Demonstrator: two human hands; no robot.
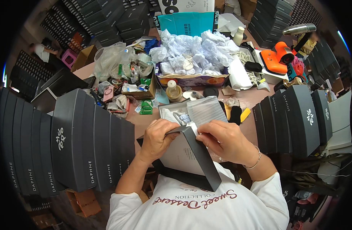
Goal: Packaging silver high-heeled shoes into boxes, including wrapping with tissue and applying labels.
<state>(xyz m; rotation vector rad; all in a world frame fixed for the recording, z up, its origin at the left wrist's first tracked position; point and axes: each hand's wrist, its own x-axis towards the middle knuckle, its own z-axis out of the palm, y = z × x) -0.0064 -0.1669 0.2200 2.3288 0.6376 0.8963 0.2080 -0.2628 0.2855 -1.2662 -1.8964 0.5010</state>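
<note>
My left hand (pixel 157 138) grips the upper edge of a dark grey shoe box lid (pixel 201 163), thumb on top and fingers wrapped over it. The lid is tilted up towards me, its pale inside (pixel 180 151) showing on the left. At the lid's upper right corner, my right hand (pixel 224 142) has its fingers curled and pinched together, beside a bit of white paper. What lies between those fingertips is hidden. Just beyond the lid sits an open shoe box (pixel 165 110) with white tissue (pixel 169 115) inside. A translucent foam sheet (pixel 207 110) lies over its right side.
Stacked dark shoe boxes stand at left (pixel 74 142) and right (pixel 298 119). Behind the open box are a carton of crumpled white paper (pixel 191 80), a bottle of amber liquid (pixel 173 92) and plastic-bagged clutter (pixel 114 61). An orange device (pixel 273 61) stands at far right.
</note>
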